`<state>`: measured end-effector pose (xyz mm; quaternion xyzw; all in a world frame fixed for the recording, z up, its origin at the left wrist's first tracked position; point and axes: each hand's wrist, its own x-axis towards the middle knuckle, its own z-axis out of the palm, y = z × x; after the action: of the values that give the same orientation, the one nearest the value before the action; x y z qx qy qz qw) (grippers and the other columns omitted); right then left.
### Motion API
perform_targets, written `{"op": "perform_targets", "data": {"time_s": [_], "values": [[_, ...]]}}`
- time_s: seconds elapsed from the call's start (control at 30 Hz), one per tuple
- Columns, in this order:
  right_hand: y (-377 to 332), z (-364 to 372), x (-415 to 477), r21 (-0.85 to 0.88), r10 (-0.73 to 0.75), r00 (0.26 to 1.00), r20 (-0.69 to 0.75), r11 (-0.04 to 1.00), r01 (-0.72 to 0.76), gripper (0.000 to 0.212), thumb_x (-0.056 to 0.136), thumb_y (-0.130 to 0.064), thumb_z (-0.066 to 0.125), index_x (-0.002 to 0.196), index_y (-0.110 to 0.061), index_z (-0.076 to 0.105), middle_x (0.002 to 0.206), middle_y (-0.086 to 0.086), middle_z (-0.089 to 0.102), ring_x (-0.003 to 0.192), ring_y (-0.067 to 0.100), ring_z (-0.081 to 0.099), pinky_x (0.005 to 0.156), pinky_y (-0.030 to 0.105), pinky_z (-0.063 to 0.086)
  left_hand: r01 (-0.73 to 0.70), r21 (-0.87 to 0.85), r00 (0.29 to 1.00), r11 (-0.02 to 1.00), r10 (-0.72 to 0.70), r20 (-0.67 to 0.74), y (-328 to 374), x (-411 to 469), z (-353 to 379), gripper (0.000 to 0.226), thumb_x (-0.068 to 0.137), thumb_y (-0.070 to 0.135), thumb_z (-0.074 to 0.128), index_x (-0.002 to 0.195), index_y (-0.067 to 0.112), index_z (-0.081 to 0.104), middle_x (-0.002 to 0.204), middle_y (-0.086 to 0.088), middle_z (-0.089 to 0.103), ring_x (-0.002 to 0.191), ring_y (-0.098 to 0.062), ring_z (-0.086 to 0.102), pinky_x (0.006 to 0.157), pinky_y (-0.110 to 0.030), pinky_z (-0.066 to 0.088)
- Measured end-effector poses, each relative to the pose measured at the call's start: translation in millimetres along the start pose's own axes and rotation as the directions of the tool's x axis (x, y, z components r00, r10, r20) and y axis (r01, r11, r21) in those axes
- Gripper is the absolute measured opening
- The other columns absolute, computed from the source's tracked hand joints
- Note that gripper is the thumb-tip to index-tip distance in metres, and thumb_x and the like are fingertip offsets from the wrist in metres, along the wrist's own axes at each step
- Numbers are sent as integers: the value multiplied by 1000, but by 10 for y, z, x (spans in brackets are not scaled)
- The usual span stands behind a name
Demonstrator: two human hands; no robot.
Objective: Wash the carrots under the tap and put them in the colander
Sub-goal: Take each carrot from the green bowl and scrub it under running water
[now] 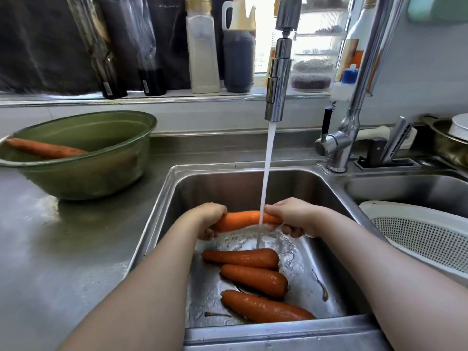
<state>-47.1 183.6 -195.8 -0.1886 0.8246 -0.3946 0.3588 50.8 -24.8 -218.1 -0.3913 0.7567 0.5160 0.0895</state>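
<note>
I hold one carrot level under the running water, over the steel sink. My left hand grips its thick left end and my right hand grips its right end. The stream from the tap hits the carrot near my right hand. Three wet carrots lie on the sink floor below. The white colander sits at the right, in the second basin; no carrot shows in its visible part. One more carrot lies in the green bowl on the left counter.
Bottles and jars line the window sill behind the sink. The tap's base and lever stand at the sink's back right corner, next to a knife block slot. A pan with a plate sits far right. The wet steel counter extends left.
</note>
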Motion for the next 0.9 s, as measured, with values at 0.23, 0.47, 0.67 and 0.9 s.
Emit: {"op": "perform_targets", "data": {"time_s": [0.23, 0.47, 0.67, 0.9], "values": [[131, 111, 32, -280, 97, 991, 95, 958, -67, 40, 103, -13, 52, 136, -34, 60, 111, 1, 65, 74, 18, 68, 54, 26, 49, -54, 346, 996, 937, 24, 90, -178, 127, 28, 36, 99, 36, 61, 118, 6, 67, 95, -13, 67, 75, -24, 59, 70, -34, 47], [-54, 108, -151, -476, 154, 981, 120, 876, -80, 50, 104, -22, 56, 152, -27, 46, 130, 9, 58, 83, 27, 77, 58, 31, 59, -156, 505, 987, 849, 160, 35, 63, -271, -26, 42, 104, 40, 55, 135, 12, 63, 122, -11, 68, 102, -25, 66, 83, -37, 54], [-529, 153, -531, -573, 113, 983, 147, 820, -9, 34, 107, -35, 54, 133, -16, 62, 114, 3, 70, 88, 23, 76, 61, 31, 60, -255, 511, 961, 821, 273, 40, 429, -646, -113, 41, 101, 44, 57, 126, 14, 68, 111, -9, 73, 97, -26, 70, 81, -38, 57], [-1154, 270, -937, -369, -285, 950, 125, 876, 311, 17, 105, -27, 56, 110, -19, 71, 93, 3, 78, 70, 17, 75, 50, 24, 51, -356, 520, 912, 776, 410, 12, 820, -1268, -719, 28, 93, 40, 63, 99, 17, 78, 91, -5, 78, 75, -20, 69, 66, -28, 54]]}}
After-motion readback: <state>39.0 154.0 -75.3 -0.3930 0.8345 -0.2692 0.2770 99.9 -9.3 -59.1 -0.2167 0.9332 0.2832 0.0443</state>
